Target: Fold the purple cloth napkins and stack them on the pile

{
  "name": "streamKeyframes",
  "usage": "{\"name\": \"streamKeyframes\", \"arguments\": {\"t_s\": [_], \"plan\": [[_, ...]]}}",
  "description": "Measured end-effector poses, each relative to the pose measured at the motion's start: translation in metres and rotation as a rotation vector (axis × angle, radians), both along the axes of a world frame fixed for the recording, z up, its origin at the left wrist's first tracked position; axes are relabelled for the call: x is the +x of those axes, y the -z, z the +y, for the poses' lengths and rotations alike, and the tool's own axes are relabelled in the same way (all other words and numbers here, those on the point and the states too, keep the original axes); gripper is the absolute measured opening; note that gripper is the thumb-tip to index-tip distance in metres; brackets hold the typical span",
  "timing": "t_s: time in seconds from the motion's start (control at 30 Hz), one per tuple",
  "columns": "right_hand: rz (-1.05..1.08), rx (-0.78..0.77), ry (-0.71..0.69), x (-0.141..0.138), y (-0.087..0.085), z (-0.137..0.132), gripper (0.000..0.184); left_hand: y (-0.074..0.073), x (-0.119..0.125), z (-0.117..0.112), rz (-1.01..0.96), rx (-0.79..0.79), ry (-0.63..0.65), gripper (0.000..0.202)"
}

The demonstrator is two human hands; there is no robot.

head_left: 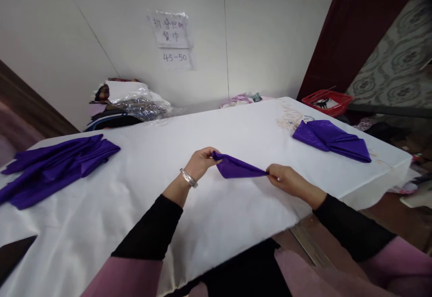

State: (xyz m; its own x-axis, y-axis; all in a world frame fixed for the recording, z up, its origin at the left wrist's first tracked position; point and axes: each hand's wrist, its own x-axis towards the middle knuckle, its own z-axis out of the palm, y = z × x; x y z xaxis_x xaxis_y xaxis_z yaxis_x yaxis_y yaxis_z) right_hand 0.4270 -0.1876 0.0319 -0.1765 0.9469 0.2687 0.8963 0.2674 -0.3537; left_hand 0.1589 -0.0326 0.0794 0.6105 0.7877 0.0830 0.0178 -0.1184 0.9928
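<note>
A purple cloth napkin (pixel 236 167) is stretched between my two hands, just above the white tablecloth in the middle of the table. It is folded into a narrow, pointed shape. My left hand (pixel 201 162), with a silver bracelet at its wrist, pinches the left end between thumb and fingers. At the right, the thin tip is gripped by my right hand (pixel 285 179). Whether the cloth touches the table I cannot tell. Several loosely laid purple cloths (pixel 64 162) lie at the left. Another purple stack (pixel 332 139) of folded cloth rests at the right.
The white-covered table (pixel 151 225) has its near edge by my body. A dark flat object (pixel 15 256) lies at the lower left. Fabrics and clear plastic wrap (pixel 141 105) are piled against the wall. A red basket (pixel 329 103) stands beyond the right corner. A handwritten sign (pixel 172 40) hangs above.
</note>
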Motion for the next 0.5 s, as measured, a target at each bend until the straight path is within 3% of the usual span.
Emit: {"name": "streamKeyframes", "arguments": {"t_s": [0.07,0.13,0.23,0.37,0.43,0.5], "plan": [[-0.064,0.141,0.006,0.005,-0.009,0.011,0.021,-0.007,-0.009,-0.003,0.013,0.309,-0.051,0.009],[-0.131,0.22,0.005,0.005,-0.012,0.017,0.023,-0.003,-0.022,-0.009,0.082,0.625,-0.103,0.005],[-0.234,0.158,-0.107,-0.001,0.001,0.018,0.027,0.029,-0.044,-0.021,0.27,0.914,-0.072,0.021],[-0.285,0.0,-0.269,-0.013,0.026,0.009,0.029,0.079,-0.067,-0.04,0.494,0.942,0.029,0.028],[-0.268,-0.033,-0.281,-0.016,0.027,0.004,0.029,0.09,-0.073,-0.046,0.548,0.915,0.032,0.03],[-0.249,-0.07,-0.273,-0.017,0.019,0.0,0.029,0.091,-0.077,-0.052,0.576,0.891,0.022,0.033]]}}
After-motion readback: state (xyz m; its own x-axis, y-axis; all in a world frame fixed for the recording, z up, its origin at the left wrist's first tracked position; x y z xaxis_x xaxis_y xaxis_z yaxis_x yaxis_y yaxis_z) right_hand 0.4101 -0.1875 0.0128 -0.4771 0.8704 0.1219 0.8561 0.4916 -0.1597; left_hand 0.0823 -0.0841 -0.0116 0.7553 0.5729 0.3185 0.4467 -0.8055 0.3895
